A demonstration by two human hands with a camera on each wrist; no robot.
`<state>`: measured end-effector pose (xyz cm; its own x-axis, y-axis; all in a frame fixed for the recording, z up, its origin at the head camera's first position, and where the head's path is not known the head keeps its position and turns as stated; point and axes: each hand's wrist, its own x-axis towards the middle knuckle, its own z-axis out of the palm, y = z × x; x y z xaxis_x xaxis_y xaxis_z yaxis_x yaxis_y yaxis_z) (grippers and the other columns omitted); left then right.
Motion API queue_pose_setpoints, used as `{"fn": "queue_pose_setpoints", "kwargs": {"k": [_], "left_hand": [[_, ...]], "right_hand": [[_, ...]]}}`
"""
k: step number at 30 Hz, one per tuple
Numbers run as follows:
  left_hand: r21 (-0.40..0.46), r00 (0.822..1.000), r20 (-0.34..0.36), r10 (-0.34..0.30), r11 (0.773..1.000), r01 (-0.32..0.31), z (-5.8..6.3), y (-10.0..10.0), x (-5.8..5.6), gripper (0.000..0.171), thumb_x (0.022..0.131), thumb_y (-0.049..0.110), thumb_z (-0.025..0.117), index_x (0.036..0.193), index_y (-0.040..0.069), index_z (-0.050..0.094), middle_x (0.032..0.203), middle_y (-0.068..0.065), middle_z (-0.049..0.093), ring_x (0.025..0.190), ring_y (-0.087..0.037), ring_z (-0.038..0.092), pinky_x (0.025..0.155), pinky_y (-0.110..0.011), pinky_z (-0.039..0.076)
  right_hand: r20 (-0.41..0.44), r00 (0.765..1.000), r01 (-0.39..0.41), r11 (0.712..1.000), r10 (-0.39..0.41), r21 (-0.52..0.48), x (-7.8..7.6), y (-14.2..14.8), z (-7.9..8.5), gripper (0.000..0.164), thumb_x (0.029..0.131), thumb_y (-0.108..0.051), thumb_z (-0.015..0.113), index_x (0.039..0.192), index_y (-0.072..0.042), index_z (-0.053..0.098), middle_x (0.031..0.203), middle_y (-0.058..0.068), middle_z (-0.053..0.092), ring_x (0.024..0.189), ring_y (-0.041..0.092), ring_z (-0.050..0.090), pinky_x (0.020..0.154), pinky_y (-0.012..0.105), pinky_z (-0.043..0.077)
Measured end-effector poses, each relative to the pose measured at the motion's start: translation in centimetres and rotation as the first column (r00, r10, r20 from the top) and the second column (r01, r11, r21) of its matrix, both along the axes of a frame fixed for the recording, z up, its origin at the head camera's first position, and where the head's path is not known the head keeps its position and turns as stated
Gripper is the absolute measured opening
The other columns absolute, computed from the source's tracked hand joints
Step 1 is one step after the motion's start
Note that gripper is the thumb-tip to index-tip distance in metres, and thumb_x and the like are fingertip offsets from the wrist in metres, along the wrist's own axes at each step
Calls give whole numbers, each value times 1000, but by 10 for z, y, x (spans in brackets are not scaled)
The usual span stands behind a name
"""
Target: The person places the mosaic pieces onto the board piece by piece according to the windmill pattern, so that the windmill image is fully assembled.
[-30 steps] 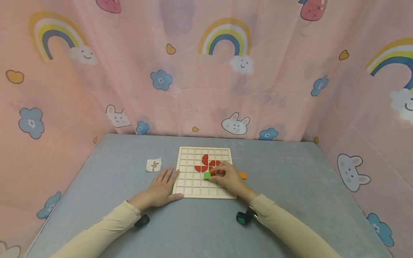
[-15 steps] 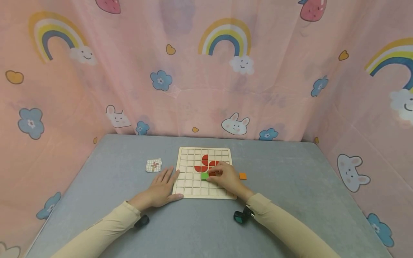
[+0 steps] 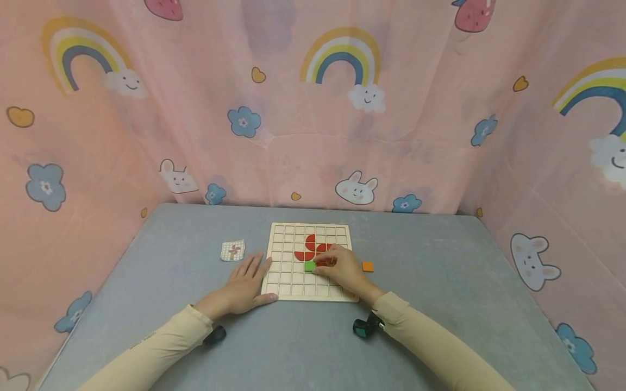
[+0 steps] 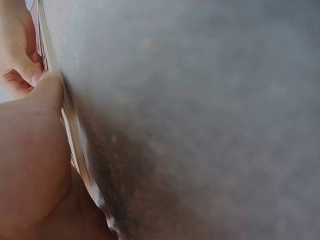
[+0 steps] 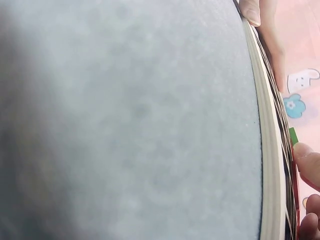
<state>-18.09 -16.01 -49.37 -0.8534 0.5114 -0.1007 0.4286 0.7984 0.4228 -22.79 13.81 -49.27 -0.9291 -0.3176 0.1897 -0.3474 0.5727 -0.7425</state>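
Note:
A pale wooden grid board [image 3: 288, 279] lies on the grey table, with several red rounded pieces [image 3: 306, 255] set in its squares. My right hand [image 3: 346, 270] is over the board's right half. Its thumb and fingertips pinch the right side of a small green square tile [image 3: 310, 266], just below the red pieces. In the right wrist view the green tile [image 5: 293, 135] stands slightly proud of the board at the thumb tip. My left hand [image 3: 239, 287] lies flat with spread fingers at the board's left edge, the thumb on its lower left corner. Part of the red is hidden behind my right hand.
An orange square tile [image 3: 368, 266] lies on the table just right of the board. To the left sits a small paper card [image 3: 232, 250] printed with a grid and a coloured figure. A pink patterned curtain [image 3: 313, 152] closes off the table's back.
The green tile has shifted slightly left and down onto the board with my right hand, mostly in the first half second. More of the orange tile now shows. My left hand has stayed put.

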Motion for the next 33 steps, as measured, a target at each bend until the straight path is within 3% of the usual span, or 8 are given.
{"fn": "queue_pose_setpoints", "kwargs": {"k": [14, 33], "left_hand": [[-25, 1000, -23, 4, 1000, -4, -9, -2, -4, 96, 105, 55, 60, 168, -3, 16, 173, -34, 5, 160, -54, 3, 125, -70, 13], [-25, 1000, -2, 9, 1000, -9, -5, -1, -3, 96, 105, 53, 60, 168, -4, 15, 173, -34, 4, 160, -54, 2, 124, -71, 11]], "right_hand": [[-4, 1000, -1, 1000, 1, 1, -2, 0, -2, 22, 83, -15, 93, 103, -12, 86, 79, -3, 54, 75, 13, 49, 68, 26, 41], [1, 1000, 6, 999, -6, 35, -2, -1, -3, 21, 83, -15, 93, 102, -12, 86, 79, -3, 55, 74, 12, 49, 68, 26, 41]]}}
